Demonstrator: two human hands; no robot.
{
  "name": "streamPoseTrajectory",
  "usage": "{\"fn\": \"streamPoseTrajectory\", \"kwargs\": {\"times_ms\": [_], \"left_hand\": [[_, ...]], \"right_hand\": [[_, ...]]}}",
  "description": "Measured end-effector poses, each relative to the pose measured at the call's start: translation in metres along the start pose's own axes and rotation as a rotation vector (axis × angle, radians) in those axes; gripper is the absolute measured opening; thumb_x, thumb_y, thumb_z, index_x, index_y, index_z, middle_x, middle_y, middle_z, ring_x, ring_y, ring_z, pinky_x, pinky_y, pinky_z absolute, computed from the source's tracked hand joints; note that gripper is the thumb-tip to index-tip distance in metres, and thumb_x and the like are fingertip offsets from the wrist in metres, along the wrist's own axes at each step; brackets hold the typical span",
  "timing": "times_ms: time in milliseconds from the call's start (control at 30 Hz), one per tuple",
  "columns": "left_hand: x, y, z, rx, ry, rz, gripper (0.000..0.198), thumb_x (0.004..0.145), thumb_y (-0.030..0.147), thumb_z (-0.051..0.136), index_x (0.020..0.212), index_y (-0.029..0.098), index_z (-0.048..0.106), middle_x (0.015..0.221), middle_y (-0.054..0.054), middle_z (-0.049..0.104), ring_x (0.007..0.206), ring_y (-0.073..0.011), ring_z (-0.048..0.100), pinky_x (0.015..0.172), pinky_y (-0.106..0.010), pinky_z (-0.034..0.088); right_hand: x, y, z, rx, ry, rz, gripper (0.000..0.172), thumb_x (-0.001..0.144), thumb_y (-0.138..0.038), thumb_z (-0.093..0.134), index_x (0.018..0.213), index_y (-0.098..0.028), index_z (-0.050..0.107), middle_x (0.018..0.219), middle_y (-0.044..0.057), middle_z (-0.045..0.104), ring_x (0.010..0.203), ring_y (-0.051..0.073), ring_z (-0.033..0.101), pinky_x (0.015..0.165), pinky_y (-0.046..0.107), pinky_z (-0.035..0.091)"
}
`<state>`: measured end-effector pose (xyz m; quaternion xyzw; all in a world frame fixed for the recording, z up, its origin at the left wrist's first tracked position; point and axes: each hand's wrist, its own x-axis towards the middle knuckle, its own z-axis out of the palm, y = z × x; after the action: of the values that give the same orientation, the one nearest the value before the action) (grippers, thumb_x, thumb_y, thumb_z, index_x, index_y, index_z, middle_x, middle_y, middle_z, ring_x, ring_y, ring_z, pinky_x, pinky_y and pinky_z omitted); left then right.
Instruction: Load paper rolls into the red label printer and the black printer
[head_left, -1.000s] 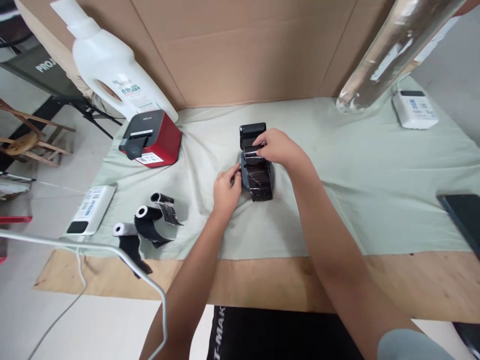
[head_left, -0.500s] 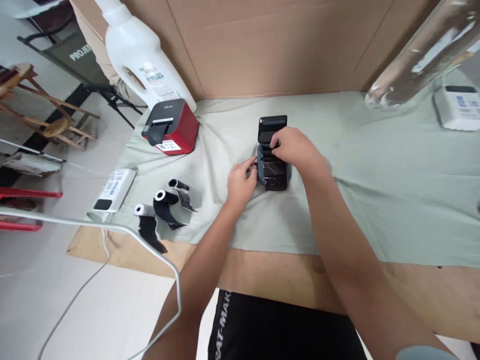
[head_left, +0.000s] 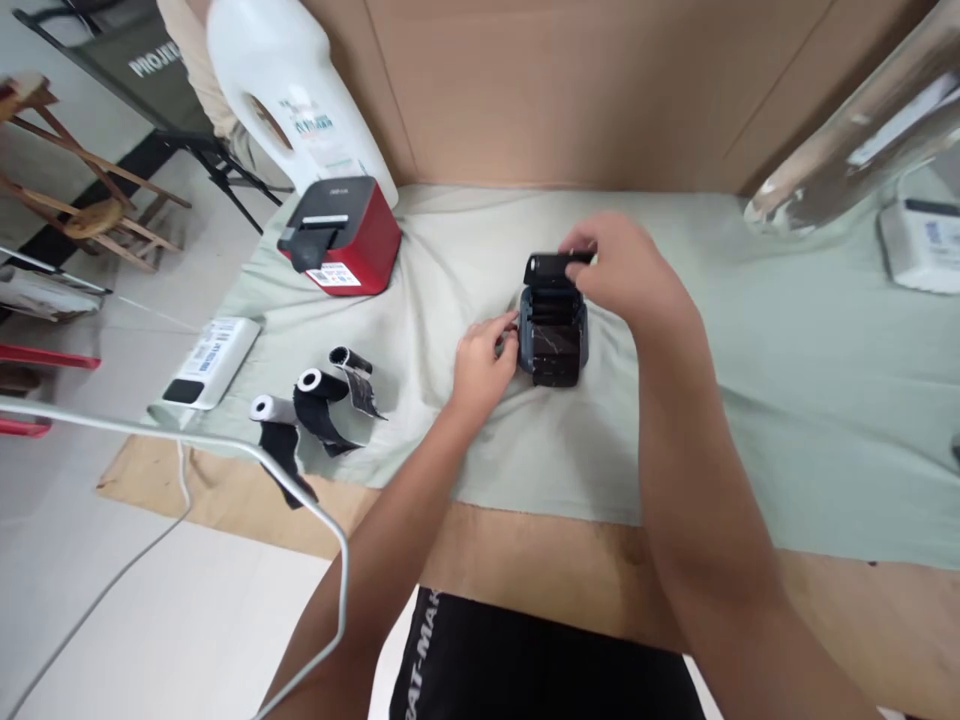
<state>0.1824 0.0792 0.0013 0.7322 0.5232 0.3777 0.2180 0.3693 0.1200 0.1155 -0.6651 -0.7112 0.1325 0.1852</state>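
Note:
A small dark label printer (head_left: 584,345) stands on the cloth with its lid raised. Black paper (head_left: 556,352) hangs out over its front. My left hand (head_left: 482,368) rests against the printer's left side, thumb and forefinger curled onto its edge. Above the printer, my right hand (head_left: 622,262) pinches the right end of the black lid (head_left: 547,268), which tilts forward over the body. The roll bay below is dark, so its contents are hard to make out. To the left stand several paper rolls (head_left: 322,385) with black strips unrolled from them.
A red and black printer (head_left: 379,240) stands at the back left, before a large white jug (head_left: 315,110). White boxes lie left (head_left: 214,360) and far right (head_left: 926,245). A cardboard wall (head_left: 562,90) closes the back. A white cable (head_left: 225,445) crosses the lower left.
My right hand has moved from the roll bay to the lid's right end. The lid has tipped forward from its more upright position. My left hand stays at the printer's side.

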Motion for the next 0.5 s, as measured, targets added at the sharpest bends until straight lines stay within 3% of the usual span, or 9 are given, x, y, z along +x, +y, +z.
{"fn": "streamPoseTrajectory", "kwargs": {"times_ms": [67, 133, 233, 300, 400, 500], "left_hand": [[0.000, 0.001, 0.000, -0.015, 0.011, -0.003, 0.036, 0.095, 0.015, 0.053, 0.127, 0.018, 0.071, 0.113, -0.008, 0.076, 0.103, -0.0214, 0.069, 0.101, -0.035, 0.052], [0.000, 0.000, 0.000, -0.039, 0.025, -0.017, 0.036, 0.095, 0.015, 0.054, 0.126, 0.019, 0.071, 0.112, -0.008, 0.077, 0.102, -0.0211, 0.069, 0.100, -0.035, 0.054], [0.000, 0.000, 0.000, -0.067, 0.030, -0.045, 0.036, 0.095, 0.015, 0.054, 0.126, 0.019, 0.071, 0.111, -0.007, 0.077, 0.101, -0.0212, 0.070, 0.099, -0.036, 0.055], [0.000, 0.000, 0.000, -0.071, 0.025, -0.055, 0.036, 0.094, 0.015, 0.055, 0.126, 0.019, 0.072, 0.112, -0.008, 0.077, 0.102, -0.0220, 0.070, 0.099, -0.037, 0.055], [0.000, 0.000, 0.001, -0.058, 0.017, -0.058, 0.036, 0.094, 0.016, 0.055, 0.125, 0.020, 0.072, 0.113, -0.007, 0.077, 0.102, -0.0223, 0.070, 0.100, -0.038, 0.055], [0.001, 0.001, 0.001, -0.045, 0.007, -0.059, 0.036, 0.095, 0.016, 0.054, 0.126, 0.020, 0.072, 0.113, -0.007, 0.077, 0.101, -0.0216, 0.070, 0.100, -0.037, 0.054]], "right_hand": [[-0.006, 0.000, -0.008, -0.008, -0.176, -0.002, 0.019, 0.086, -0.013, 0.063, 0.100, -0.019, 0.074, 0.108, 0.007, 0.070, 0.098, 0.022, 0.065, 0.087, 0.033, 0.052], [-0.012, 0.000, -0.011, -0.022, -0.265, 0.003, 0.015, 0.087, -0.016, 0.064, 0.097, -0.019, 0.074, 0.110, 0.008, 0.069, 0.097, 0.022, 0.064, 0.086, 0.032, 0.051], [-0.014, -0.001, -0.007, -0.073, -0.236, 0.062, 0.032, 0.089, -0.022, 0.065, 0.120, -0.022, 0.069, 0.134, 0.012, 0.060, 0.119, 0.028, 0.058, 0.091, 0.034, 0.050], [-0.012, -0.005, -0.003, -0.097, -0.315, 0.158, 0.046, 0.090, -0.027, 0.065, 0.135, -0.025, 0.060, 0.142, 0.013, 0.053, 0.124, 0.031, 0.055, 0.092, 0.037, 0.050], [-0.009, -0.013, -0.002, -0.134, -0.489, 0.284, 0.047, 0.093, -0.030, 0.061, 0.140, -0.027, 0.054, 0.142, 0.015, 0.053, 0.109, 0.031, 0.064, 0.089, 0.040, 0.051], [-0.010, -0.017, -0.003, -0.178, -0.517, 0.301, 0.045, 0.096, -0.029, 0.053, 0.140, -0.026, 0.049, 0.142, 0.017, 0.051, 0.103, 0.031, 0.066, 0.086, 0.042, 0.052]]}}
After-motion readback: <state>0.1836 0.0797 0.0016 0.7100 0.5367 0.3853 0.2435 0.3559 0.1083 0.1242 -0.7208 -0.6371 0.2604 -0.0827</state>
